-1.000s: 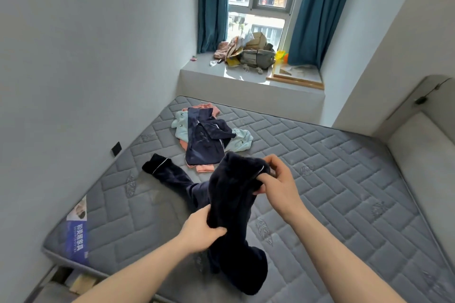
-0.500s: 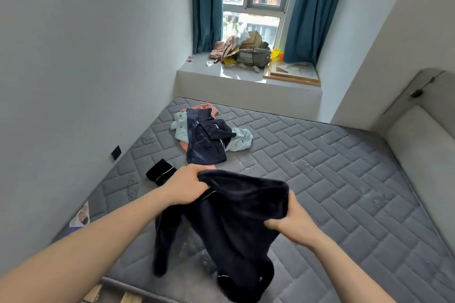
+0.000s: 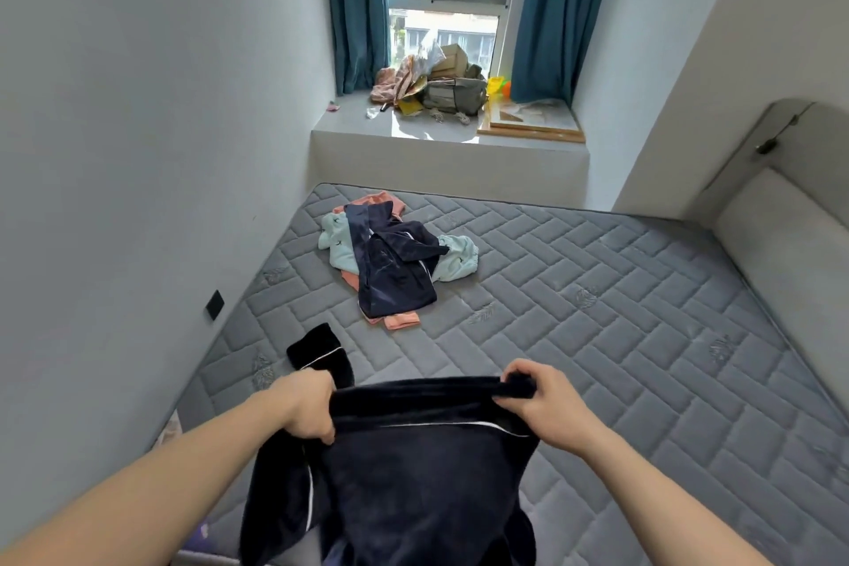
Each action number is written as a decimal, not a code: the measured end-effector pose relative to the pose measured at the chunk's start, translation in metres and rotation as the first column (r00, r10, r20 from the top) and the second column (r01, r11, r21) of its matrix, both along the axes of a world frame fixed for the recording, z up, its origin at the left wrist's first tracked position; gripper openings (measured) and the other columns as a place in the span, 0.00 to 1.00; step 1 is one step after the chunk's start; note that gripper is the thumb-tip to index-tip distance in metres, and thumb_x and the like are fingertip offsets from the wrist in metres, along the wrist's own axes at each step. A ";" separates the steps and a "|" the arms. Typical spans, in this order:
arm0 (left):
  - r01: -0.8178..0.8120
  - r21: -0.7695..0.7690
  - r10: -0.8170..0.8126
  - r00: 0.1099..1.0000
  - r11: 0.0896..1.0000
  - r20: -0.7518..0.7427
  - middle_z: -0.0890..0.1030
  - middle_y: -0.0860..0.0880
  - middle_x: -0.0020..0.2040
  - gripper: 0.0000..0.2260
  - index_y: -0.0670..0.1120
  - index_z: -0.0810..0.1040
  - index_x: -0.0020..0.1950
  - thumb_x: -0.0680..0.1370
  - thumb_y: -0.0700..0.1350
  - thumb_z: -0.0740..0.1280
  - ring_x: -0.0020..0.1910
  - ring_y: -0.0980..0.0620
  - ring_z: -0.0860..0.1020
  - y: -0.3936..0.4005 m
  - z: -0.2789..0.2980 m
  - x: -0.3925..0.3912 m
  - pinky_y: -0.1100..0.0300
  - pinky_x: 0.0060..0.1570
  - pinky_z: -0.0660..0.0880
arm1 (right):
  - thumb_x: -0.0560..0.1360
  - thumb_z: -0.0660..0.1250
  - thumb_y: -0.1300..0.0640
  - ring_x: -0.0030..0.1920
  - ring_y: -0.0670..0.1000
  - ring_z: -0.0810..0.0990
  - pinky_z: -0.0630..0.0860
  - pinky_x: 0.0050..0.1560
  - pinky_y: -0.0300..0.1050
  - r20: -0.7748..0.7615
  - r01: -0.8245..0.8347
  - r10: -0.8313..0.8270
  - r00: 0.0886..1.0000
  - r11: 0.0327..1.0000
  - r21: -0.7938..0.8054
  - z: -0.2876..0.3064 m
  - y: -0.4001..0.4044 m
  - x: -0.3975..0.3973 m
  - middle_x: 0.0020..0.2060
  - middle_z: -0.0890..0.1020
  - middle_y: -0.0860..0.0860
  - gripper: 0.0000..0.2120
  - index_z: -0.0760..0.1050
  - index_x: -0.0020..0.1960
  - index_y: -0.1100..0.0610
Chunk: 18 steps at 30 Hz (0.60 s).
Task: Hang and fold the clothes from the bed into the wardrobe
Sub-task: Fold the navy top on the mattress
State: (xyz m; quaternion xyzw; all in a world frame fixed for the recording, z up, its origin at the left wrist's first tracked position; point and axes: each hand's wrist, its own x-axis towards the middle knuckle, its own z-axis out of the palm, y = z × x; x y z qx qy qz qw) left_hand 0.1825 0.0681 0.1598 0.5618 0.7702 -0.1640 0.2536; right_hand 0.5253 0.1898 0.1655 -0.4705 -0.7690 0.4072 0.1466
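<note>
head view: left hand [image 3: 308,405] and right hand [image 3: 546,405] grip a dark navy garment [image 3: 413,464] stretched taut over the near mattress [image 3: 597,335]; farther off lies a clothes pile [image 3: 390,262], beyond it a cluttered window ledge [image 3: 349,124].

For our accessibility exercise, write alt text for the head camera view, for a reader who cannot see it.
Two hands, left hand and right hand, grip the top edge of a dark navy garment and hold it stretched above a grey quilted mattress. A small pile of clothes lies further up the mattress, below a cluttered window ledge.
</note>
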 end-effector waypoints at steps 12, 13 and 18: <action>-0.081 0.168 0.102 0.987 0.983 -0.122 0.77 0.53 0.57 0.14 0.57 0.81 0.55 0.75 0.58 0.62 0.60 0.49 0.79 -0.025 -0.063 -0.121 0.53 0.57 0.73 | 0.77 0.74 0.47 0.34 0.42 0.80 0.73 0.37 0.42 0.278 0.146 -0.136 0.951 0.989 -0.017 -0.038 -0.003 -0.018 0.33 0.85 0.44 0.08 0.84 0.39 0.41; -0.099 0.177 0.119 0.987 0.979 -0.106 0.76 0.53 0.58 0.14 0.57 0.81 0.56 0.77 0.59 0.62 0.61 0.48 0.79 -0.017 -0.061 -0.128 0.53 0.55 0.74 | 0.77 0.73 0.44 0.36 0.43 0.81 0.75 0.39 0.43 0.330 0.190 -0.180 0.927 0.982 0.000 -0.037 0.002 -0.016 0.33 0.85 0.42 0.07 0.84 0.40 0.40; -0.197 0.311 0.197 0.980 0.930 0.032 0.84 0.48 0.55 0.10 0.52 0.77 0.57 0.81 0.52 0.58 0.55 0.45 0.82 0.055 -0.021 -0.146 0.54 0.48 0.74 | 0.77 0.66 0.32 0.43 0.52 0.83 0.79 0.43 0.48 0.478 0.315 -0.333 0.813 0.942 0.120 -0.002 0.047 -0.013 0.39 0.84 0.44 0.16 0.83 0.43 0.42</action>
